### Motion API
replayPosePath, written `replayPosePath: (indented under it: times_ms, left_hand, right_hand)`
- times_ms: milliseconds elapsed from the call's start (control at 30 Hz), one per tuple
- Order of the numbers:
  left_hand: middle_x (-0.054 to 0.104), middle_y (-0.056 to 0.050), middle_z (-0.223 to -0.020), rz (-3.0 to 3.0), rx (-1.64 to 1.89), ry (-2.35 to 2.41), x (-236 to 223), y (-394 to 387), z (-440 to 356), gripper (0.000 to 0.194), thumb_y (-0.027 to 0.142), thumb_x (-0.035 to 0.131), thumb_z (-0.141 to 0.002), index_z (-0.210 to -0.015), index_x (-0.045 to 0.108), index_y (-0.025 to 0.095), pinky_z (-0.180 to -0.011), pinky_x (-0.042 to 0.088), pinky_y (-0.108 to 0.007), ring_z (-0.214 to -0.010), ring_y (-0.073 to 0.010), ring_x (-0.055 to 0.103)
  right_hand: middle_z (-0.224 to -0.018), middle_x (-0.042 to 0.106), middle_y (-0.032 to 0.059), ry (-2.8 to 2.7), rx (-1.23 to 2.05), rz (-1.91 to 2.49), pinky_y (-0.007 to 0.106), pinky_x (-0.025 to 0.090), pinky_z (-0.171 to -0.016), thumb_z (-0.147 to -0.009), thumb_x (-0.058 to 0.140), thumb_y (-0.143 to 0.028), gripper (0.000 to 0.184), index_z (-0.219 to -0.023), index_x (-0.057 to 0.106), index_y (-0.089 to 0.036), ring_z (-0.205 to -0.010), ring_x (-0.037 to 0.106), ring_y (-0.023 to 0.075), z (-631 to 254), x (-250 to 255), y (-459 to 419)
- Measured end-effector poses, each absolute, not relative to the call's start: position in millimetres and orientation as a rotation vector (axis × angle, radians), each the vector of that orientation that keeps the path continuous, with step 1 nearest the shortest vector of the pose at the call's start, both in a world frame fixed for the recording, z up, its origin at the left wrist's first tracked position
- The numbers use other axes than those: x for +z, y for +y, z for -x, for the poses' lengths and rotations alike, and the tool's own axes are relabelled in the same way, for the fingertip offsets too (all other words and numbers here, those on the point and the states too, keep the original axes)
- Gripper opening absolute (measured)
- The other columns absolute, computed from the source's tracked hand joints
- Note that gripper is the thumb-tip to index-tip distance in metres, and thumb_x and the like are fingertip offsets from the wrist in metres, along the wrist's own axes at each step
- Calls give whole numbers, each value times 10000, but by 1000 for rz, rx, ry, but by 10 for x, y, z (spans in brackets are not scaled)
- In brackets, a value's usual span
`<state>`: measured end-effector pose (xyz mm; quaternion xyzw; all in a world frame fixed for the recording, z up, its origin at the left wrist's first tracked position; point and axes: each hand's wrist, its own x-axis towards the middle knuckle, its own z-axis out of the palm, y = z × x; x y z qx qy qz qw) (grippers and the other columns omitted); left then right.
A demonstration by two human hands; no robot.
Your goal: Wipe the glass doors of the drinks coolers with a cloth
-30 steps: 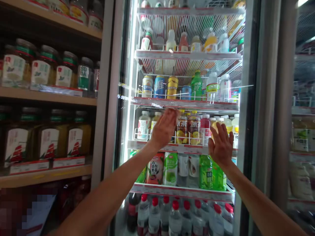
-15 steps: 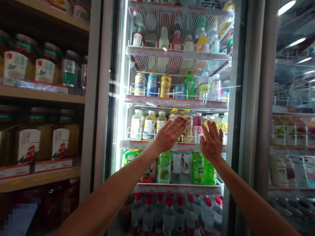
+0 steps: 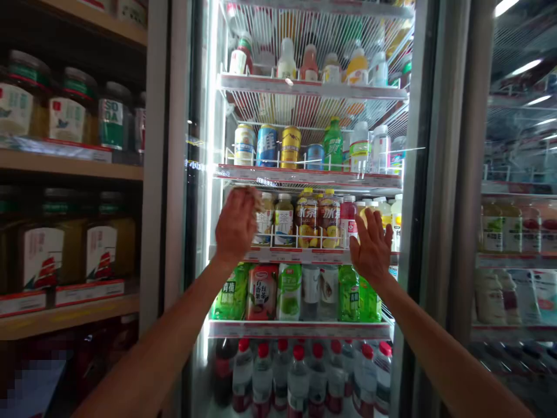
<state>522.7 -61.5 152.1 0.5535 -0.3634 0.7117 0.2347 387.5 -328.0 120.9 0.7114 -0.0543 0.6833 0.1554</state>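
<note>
My left hand (image 3: 236, 226) is closed on a small crumpled brownish cloth (image 3: 255, 199), held up against the glass door (image 3: 201, 145) of a lit drinks cooler. Only a bit of the cloth shows past the fingers. Farther right, my right hand (image 3: 372, 247) lies spread on the same glass with its fingers apart. Behind the pane, between the two hands, stand tea bottles (image 3: 284, 220) and dark bottles with yellow caps (image 3: 307, 217). The left hand hides whatever is at that end of the shelf.
Metal door frames (image 3: 448, 174) border the glass. Left of the cooler, a wooden shelf (image 3: 78, 164) carries jar-like drink bottles (image 3: 67, 110). Another glass-fronted cooler with bottles (image 3: 513, 232) is on the right. Red-capped bottles (image 3: 298, 377) fill the bottom of the lit cooler.
My left hand has swept left across the glass with the cloth, from the middle bottles to the left end of that shelf. My right hand stays nearly in place.
</note>
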Motion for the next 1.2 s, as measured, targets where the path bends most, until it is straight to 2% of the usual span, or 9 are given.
replayPosePath:
  times_ms: [100,267,467,567,667,800,867,1033,1200]
  left_hand:
    - [304,-62,-1446,-1525,1930,-892,1530,-687,-5187,474,172,403,-853,-1325,367,167,-1107,281,-440,-1368,-233,161]
    - [466,-53,-1343,-1619,1995,-1514,1228,-890,-5039,432,168,431,-840,-1271,441,185,-1062,346,-392,-1331,-224,272]
    - [311,-111,-1436,-1525,1897,-715,1320,-427,-5269,482,185,410,-853,-1332,364,147,-1107,254,-451,-1360,-238,195]
    - [389,-97,-1395,-1601,1973,-1069,1184,-611,-5158,487,156,414,-840,-1325,376,158,-1078,315,-409,-1349,-217,231]
    - [459,-75,-1346,-1631,2035,-1389,1068,-652,-5137,470,165,454,-826,-1295,424,167,-1082,310,-380,-1336,-209,258]
    - [344,-99,-1418,-1534,1989,-852,1105,-342,-5291,491,170,428,-839,-1327,379,151,-1100,267,-437,-1356,-228,197]
    - [296,-96,-1442,-1529,1967,-781,1063,-320,-5284,503,163,420,-840,-1339,358,158,-1088,289,-448,-1358,-235,187]
    - [414,-69,-1379,-1672,2049,-1472,820,-478,-5179,465,173,459,-833,-1296,418,188,-1061,343,-382,-1327,-214,276]
    - [296,-99,-1443,-1589,1946,-906,896,-185,-5339,471,176,441,-851,-1317,386,143,-1113,259,-436,-1357,-250,191]
  right_hand:
    - [-1480,235,80,-174,1938,-2061,503,161,-1072,-872,391,-342,598,-1420,162,-266,-1369,172,244,-3875,1211,-3271]
    - [-1481,232,84,-155,1924,-2088,506,160,-1073,-872,397,-346,606,-1421,155,-267,-1370,166,248,-3857,1209,-3266]
    - [-1479,236,85,-180,1941,-2075,511,159,-1075,-865,415,-341,608,-1419,180,-254,-1364,184,260,-3875,1194,-3256]
    - [-1481,232,82,-187,1951,-2064,513,165,-1073,-867,411,-343,600,-1417,190,-250,-1362,191,262,-3886,1184,-3263]
    - [-1476,247,79,-185,1958,-2048,503,171,-1074,-871,399,-353,584,-1412,206,-251,-1360,200,254,-3888,1177,-3275]
    - [-1476,248,76,-215,1955,-2047,501,170,-1072,-875,377,-361,569,-1409,215,-255,-1361,199,251,-3903,1165,-3261]
    - [-1476,243,85,-240,1963,-2048,507,164,-1070,-876,372,-367,568,-1409,220,-244,-1363,190,256,-3921,1153,-3239]
    - [-1481,224,105,-273,1990,-2044,524,163,-1062,-869,373,-396,589,-1411,221,-221,-1361,188,275,-3955,1119,-3200]
    - [-1484,211,110,-293,1970,-2085,521,142,-1069,-869,376,-387,592,-1413,216,-216,-1369,161,270,-3953,1101,-3174]
